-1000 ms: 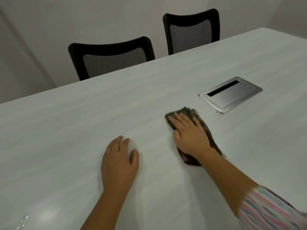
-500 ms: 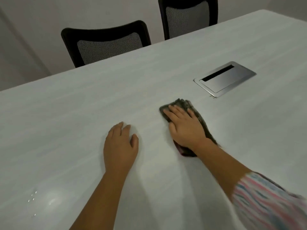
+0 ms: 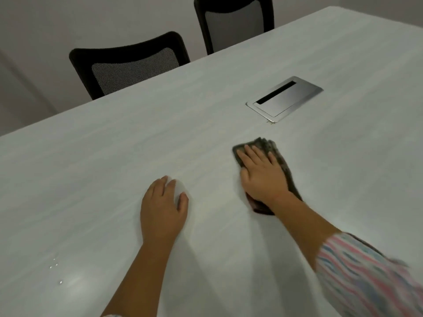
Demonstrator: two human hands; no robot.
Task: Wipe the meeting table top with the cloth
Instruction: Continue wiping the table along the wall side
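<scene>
Dark cloth (image 3: pixel 269 154) | right hand (image 3: pixel 263 177) flat, pressing | left hand (image 3: pixel 163 212) flat on table (image 3: pixel 114 156)

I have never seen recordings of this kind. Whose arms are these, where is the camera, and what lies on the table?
No machine here: a person wears a wide-angle camera on the head, looking forward and down, so you see their own arms. The right hand presses a dark grey cloth flat on the pale grey meeting table top, fingers straight. The left hand rests flat on the table and holds nothing. Beyond the cloth, a silver rectangular metal hatch with a dark slot is set into the table. A few small water drops shine at lower left. Two black mesh-backed chairs stand at the far side.
</scene>
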